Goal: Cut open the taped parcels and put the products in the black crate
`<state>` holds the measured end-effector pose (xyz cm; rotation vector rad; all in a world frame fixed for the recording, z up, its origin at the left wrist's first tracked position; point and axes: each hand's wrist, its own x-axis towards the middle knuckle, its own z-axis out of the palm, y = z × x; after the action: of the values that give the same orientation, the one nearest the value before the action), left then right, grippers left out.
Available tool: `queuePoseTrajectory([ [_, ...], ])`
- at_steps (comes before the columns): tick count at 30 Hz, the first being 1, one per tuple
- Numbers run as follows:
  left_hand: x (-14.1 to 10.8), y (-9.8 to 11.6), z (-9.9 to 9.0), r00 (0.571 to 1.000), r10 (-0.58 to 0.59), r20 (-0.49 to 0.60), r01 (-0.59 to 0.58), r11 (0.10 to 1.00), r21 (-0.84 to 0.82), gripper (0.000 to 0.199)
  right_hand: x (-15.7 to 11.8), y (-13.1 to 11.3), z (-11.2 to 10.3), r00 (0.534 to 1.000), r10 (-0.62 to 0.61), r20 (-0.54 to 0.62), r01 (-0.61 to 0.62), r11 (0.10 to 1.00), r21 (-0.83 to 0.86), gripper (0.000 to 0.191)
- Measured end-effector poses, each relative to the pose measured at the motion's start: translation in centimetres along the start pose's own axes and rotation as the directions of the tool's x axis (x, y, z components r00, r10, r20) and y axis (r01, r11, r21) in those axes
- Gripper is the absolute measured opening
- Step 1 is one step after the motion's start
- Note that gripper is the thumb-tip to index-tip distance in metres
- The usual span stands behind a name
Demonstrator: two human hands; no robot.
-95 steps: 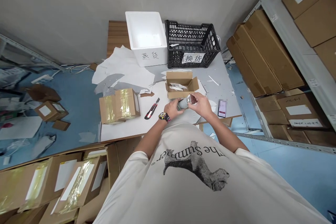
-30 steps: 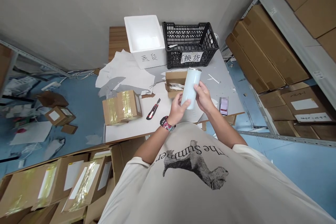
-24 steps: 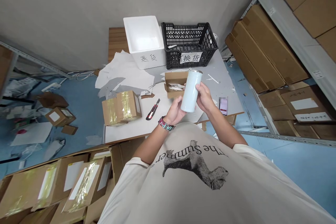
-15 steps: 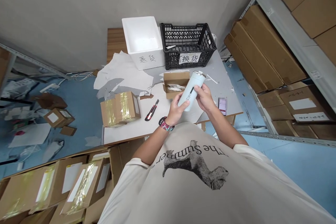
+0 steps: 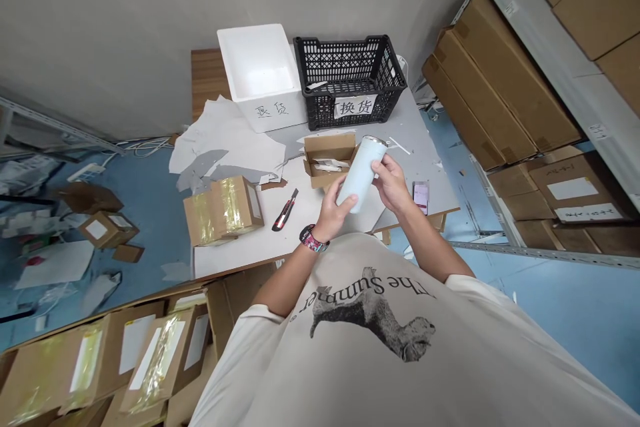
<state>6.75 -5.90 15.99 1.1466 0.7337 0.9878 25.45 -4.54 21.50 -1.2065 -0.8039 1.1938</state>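
A light blue tumbler point(image 5: 362, 173) with a silver rim is held tilted above the near side of the table, its top leaning away to the right. My left hand point(image 5: 334, 211) is closed around its lower end, thumb across the front. Higher up on the right side, my right hand point(image 5: 390, 181) grips it with the thumb near the rim. The side facing me is plain. Just behind the tumbler stands an open cardboard box point(image 5: 320, 177) with crumpled white paper inside. A red and black utility knife point(image 5: 285, 210) lies left of my hands.
Along the back of the table stand a white foam box point(image 5: 280, 112) and a black plastic crate point(image 5: 320, 110). Two taped cartons point(image 5: 235, 203) sit at the left, a phone point(image 5: 421, 197) at the right. Packed cartons point(image 5: 155, 360) fill the lower left; a shelf point(image 5: 565, 20) rises on the right.
The tumbler has been turned about its length, so its dark printed lettering no longer faces me. Both hands keep hold of it. The view has shifted slightly.
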Motion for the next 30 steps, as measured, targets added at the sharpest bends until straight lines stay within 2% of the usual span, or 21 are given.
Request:
queuePoseTrajectory([
  [2,0.1,-0.5,-0.1,0.997,0.065,-0.029,-0.062,0.993,0.105,0.084,0.4,0.5,-0.6,1.0,0.006,-0.028,-0.006,1.0,-0.015,0.07],
  [5,0.0,-1.3,-1.0,0.996,0.089,-0.03,-0.083,0.982,0.168,0.077,1.1,1.3,-1.7,0.997,-0.006,-0.081,0.002,0.999,-0.042,0.065],
  [8,-0.3,-2.3,-3.1,0.982,0.116,-0.146,-0.062,0.943,0.327,0.065,1.9,2.0,-3.3,0.979,-0.08,-0.187,0.063,0.994,-0.094,0.059],
  [10,-0.7,-3.2,-4.8,0.961,0.156,-0.23,-0.026,0.874,0.486,0.057,2.2,2.4,-4.5,0.958,-0.144,-0.249,0.111,0.983,-0.145,0.06],
  [11,-0.9,-3.8,-5.6,0.956,0.173,-0.236,-0.011,0.827,0.562,0.055,2.2,2.6,-4.9,0.948,-0.171,-0.269,0.129,0.977,-0.17,0.062],
  [13,-1.2,-4.9,-6.8,0.969,0.173,-0.178,-0.004,0.727,0.687,0.054,2.0,3.0,-5.4,0.938,-0.202,-0.281,0.146,0.967,-0.207,0.065],
  [15,-1.6,-6.0,-7.6,0.987,0.135,-0.091,-0.017,0.641,0.767,0.055,1.3,3.4,-5.1,0.947,-0.19,-0.259,0.13,0.964,-0.231,0.064],
  [17,-1.8,-7.2,-8.0,0.994,0.096,-0.044,-0.022,0.598,0.801,0.058,0.4,3.9,-4.2,0.966,-0.142,-0.214,0.088,0.966,-0.244,0.064],
  [21,-1.8,-8.9,-8.2,0.997,0.069,-0.024,-0.024,0.624,0.781,0.068,-0.6,5.3,-1.8,0.992,-0.068,-0.111,0.035,0.961,-0.274,0.07],
  [24,-1.7,-9.7,-8.4,0.997,0.073,-0.024,-0.029,0.648,0.761,0.07,-0.7,6.3,-0.7,0.994,-0.088,-0.064,0.062,0.94,-0.335,0.069],
  [30,-1.7,-10.4,-8.5,0.996,0.074,-0.047,-0.015,0.671,0.741,0.066,-0.8,7.1,0.0,0.984,-0.166,0.062,0.175,0.867,-0.466,0.065],
])
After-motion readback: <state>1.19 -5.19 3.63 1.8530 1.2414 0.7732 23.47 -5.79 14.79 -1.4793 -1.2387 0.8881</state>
